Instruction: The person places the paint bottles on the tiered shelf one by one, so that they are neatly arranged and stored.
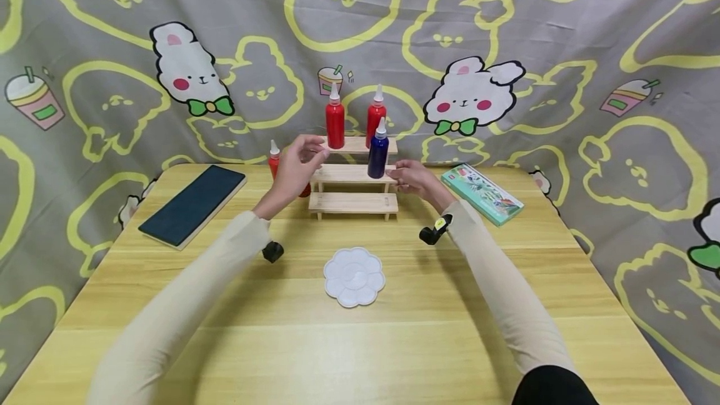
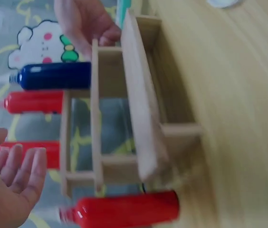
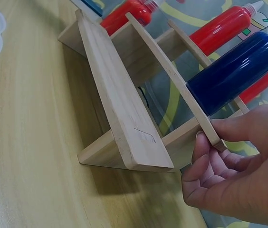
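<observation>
Cream sleeves (image 1: 174, 311) — black wrist cameras (image 1: 272, 252), the right one yellow-marked — and black fabric (image 1: 554, 387) farther up the right sleeve.

We take this for a craft corner, though we cannot tell whether in a home or a studio. Around the tiered wooden stand (image 1: 353, 203) we see its signs: nozzle-tipped red bottles (image 1: 335, 125) on and beside it, a blue bottle (image 1: 379, 158) on it, a white flower-shaped palette (image 1: 354, 277) in front, a wood-grain table (image 1: 360, 355) beneath, and a cartoon-rabbit curtain (image 1: 259, 17) behind.
</observation>
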`<state>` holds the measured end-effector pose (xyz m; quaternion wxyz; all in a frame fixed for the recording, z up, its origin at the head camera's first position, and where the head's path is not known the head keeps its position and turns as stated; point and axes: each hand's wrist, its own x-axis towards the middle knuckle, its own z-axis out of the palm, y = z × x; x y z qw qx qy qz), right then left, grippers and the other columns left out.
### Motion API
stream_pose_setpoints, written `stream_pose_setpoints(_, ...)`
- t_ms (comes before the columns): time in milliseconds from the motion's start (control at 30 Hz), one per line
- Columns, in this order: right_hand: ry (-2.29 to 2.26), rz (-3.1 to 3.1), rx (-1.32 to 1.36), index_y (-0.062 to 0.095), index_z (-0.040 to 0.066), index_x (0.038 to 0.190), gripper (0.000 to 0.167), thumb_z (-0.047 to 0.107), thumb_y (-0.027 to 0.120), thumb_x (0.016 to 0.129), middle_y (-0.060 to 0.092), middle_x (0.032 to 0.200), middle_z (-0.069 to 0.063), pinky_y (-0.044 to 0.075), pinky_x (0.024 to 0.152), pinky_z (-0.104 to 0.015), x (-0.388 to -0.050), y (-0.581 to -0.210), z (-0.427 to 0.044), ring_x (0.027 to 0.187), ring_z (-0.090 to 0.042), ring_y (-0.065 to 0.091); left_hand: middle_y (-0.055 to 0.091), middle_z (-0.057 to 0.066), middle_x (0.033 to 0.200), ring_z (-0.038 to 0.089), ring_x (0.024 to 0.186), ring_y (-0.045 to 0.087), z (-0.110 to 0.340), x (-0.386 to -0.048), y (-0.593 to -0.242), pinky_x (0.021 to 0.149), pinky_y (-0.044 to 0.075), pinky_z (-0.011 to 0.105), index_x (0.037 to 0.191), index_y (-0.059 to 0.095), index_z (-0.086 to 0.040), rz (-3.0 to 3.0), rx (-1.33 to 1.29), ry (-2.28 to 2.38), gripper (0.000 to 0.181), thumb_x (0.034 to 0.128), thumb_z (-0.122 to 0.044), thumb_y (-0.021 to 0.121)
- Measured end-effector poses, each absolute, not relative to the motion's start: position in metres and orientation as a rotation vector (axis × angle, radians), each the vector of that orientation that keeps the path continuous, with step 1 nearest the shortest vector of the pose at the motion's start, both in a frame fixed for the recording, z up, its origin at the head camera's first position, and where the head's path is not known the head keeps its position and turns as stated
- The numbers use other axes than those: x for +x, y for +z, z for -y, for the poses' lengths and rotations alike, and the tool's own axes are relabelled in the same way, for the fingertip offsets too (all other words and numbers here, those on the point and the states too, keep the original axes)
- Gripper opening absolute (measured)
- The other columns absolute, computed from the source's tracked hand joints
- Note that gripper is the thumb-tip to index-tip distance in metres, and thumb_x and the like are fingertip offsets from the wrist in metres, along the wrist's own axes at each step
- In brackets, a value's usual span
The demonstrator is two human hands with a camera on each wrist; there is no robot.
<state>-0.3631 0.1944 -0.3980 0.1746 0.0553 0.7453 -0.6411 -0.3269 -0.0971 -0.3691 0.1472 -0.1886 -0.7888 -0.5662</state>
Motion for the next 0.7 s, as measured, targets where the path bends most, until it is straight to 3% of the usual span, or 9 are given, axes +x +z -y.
stream_pose_setpoints(200,-1.809,-2.116,0.158,0.046,0.01,0.113,0.019,0.012,0.063,0.105,0.053,0.079,0.004,0.046,0.061,-0.021,-0.362,-0.398,-0.196,0.065,-0.007,0.051,0.07,0.017,0.117,0.021,0.104,0.064,0.125,-0.324,-0.385,0.085,0.049,0.02,0.127,0.063,0.002,2.259,-0.449,-1.569,0.032,0.1032,-0.019,0.069)
stream_pose_setpoints(367,-1.799,-2.125,0.155,0.045,0.011,0.113,0.02,0.013,0.063,0.105,0.053,0.079,0.004,0.045,0.063,-0.022,-0.363,-0.398,-0.197,0.065,-0.008,0.053,0.066,0.018,0.121,0.026,0.108,0.062,0.141,-0.325,-0.395,0.088,0.047,0.024,0.13,0.06,0.0,2.29,-0.382,-1.568,0.033,0.1033,-0.018,0.068)
stream_pose_setpoints(567,-1.804,-2.116,0.152,0.045,0.011,0.111,0.019,0.011,0.063,0.104,0.052,0.078,0.004,0.044,0.061,-0.022,-0.363,-0.398,-0.197,0.064,-0.009,0.052,0.062,0.022,0.13,0.037,0.122,0.059,0.147,-0.33,-0.406,0.105,0.049,0.047,0.132,0.055,0.003,2.325,-0.341,-1.626,0.04,0.1012,-0.016,0.071)
stream_pose_setpoints(700,-1.804,-2.109,0.155,0.045,0.011,0.11,0.018,0.011,0.063,0.104,0.052,0.079,0.004,0.045,0.062,-0.022,-0.362,-0.397,-0.197,0.065,-0.008,0.052,0.059,0.023,0.137,0.038,0.13,0.057,0.149,-0.333,-0.411,0.111,0.046,0.051,0.136,0.053,0.003,2.337,-0.328,-1.678,0.045,0.1006,-0.015,0.072)
